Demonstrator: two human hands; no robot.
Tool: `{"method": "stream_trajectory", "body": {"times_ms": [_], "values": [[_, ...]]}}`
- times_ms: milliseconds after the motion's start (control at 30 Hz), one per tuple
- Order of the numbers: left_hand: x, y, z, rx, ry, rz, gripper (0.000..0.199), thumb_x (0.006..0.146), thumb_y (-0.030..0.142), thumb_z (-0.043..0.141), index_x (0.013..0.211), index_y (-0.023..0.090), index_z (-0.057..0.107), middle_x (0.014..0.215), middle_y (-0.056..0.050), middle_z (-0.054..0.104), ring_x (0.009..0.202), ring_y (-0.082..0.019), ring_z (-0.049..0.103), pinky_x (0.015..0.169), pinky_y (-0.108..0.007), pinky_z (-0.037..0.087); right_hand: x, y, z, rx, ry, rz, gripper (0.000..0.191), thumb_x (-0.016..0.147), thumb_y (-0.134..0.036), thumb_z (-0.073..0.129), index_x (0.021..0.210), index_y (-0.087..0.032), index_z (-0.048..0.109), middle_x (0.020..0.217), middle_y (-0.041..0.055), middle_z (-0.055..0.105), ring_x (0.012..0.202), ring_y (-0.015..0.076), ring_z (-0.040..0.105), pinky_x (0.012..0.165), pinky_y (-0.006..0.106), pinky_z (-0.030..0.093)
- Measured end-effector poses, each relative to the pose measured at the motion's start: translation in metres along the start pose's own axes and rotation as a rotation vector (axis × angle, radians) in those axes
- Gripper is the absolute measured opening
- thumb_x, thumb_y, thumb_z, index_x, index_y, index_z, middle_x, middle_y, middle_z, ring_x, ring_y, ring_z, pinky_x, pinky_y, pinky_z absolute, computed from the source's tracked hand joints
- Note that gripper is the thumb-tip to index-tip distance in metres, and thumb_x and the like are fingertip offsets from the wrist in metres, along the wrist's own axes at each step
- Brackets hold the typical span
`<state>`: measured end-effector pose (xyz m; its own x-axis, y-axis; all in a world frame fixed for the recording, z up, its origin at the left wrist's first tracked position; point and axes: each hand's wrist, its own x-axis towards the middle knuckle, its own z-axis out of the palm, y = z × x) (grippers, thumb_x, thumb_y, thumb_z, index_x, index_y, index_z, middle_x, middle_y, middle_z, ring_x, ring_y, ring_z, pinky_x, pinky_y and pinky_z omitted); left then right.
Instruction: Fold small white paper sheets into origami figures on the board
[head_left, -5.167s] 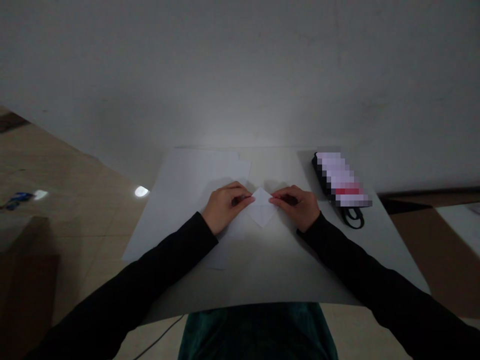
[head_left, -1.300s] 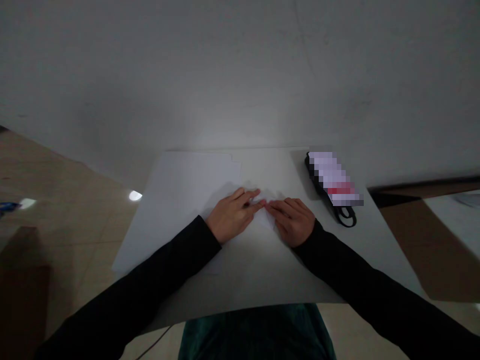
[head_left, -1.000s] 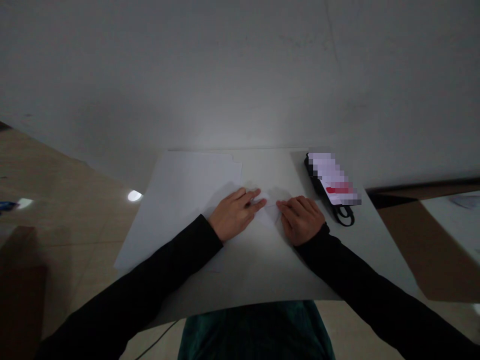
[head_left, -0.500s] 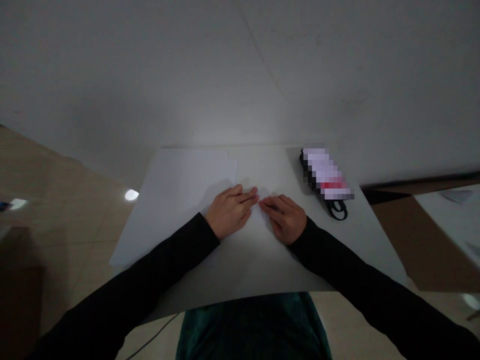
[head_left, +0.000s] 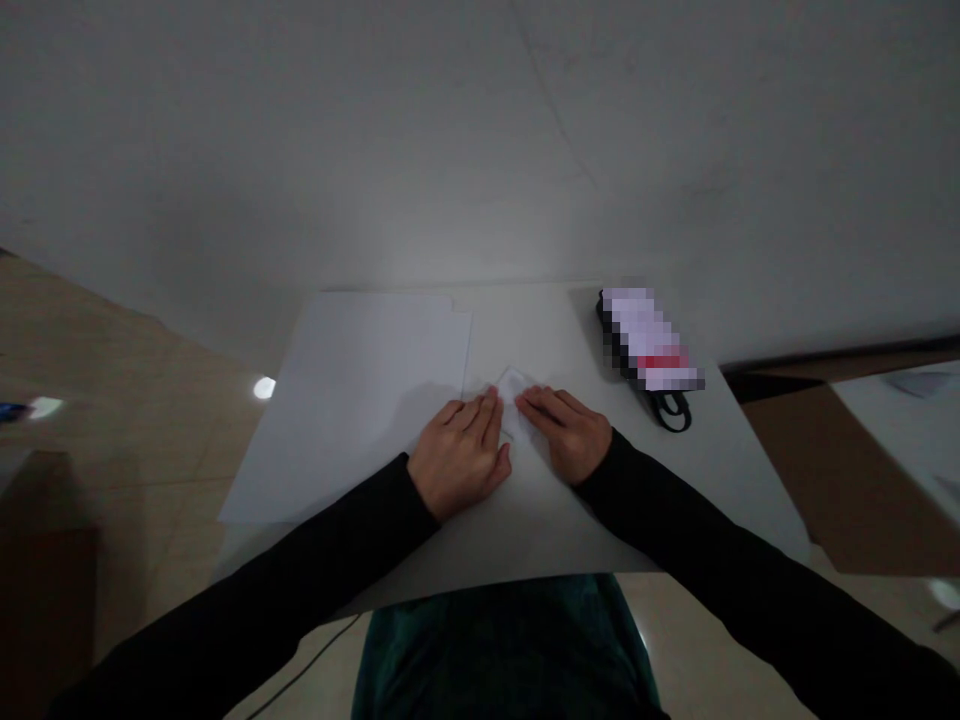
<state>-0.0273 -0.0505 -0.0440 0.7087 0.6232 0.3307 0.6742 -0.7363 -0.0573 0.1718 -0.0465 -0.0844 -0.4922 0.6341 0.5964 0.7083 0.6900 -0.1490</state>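
Observation:
A small piece of folded white paper (head_left: 512, 382) lies on the white table (head_left: 540, 545), its pointed top showing between my hands. My left hand (head_left: 461, 455) rests flat over the left part of the paper, fingers stretched forward and thumb apart. From the other side, my right hand (head_left: 571, 435) has its fingers pressed together at the tips, pinching the paper's right side. My palms and fingers hide much of the paper, so its full shape cannot be seen.
Large white paper sheets (head_left: 360, 390) cover the table's left side. At the back right lies a blurred-out, phone-like object (head_left: 651, 340) with a black strap loop (head_left: 673, 412). A grey wall (head_left: 420, 150) stands behind the table. Farther right is a brown panel (head_left: 840, 490).
My left hand has flattened and turned palm-down onto the paper, its wrist moving slightly nearer me. More of the folded paper's tip shows. The right hand has stayed almost in place.

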Motion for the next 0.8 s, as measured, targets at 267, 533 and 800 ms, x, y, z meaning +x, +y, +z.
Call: {"method": "stream_trajectory", "body": {"times_ms": [267,533,800], "values": [[-0.009,-0.015,-0.015,-0.052,0.024,-0.067,0.030,0.085,0.020,0.049,0.105,0.007,0.067,0.116,-0.017,0.066,0.096,-0.027,0.061,0.082,-0.044,0.048,0.001,-0.001,0.001,0.086,-0.007,0.071,0.039,0.088,-0.004,0.040,0.114,-0.017,0.067,0.104,0.0121,0.067,0.100,0.0229,0.058,0.088,0.040,0.058],[0.011,-0.027,-0.001,-0.456,0.028,-0.279,0.024,0.088,0.026,0.056,0.109,0.015,0.061,0.105,-0.007,0.066,0.099,-0.021,0.057,0.090,-0.041,0.046,0.000,0.004,-0.001,0.198,0.045,0.076,0.043,0.075,-0.002,0.044,0.110,-0.016,0.065,0.104,0.0116,0.066,0.097,0.0230,0.059,0.081,0.041,0.057],[0.017,-0.009,0.017,-0.968,0.157,-0.479,0.040,0.080,0.022,0.067,0.118,0.020,0.053,0.102,-0.004,0.058,0.075,-0.010,0.056,0.069,-0.025,0.052,0.005,0.008,-0.002,0.299,0.157,0.207,0.029,0.076,-0.009,0.051,0.100,-0.019,0.066,0.109,0.0129,0.064,0.101,0.0241,0.060,0.081,0.043,0.055]]}}
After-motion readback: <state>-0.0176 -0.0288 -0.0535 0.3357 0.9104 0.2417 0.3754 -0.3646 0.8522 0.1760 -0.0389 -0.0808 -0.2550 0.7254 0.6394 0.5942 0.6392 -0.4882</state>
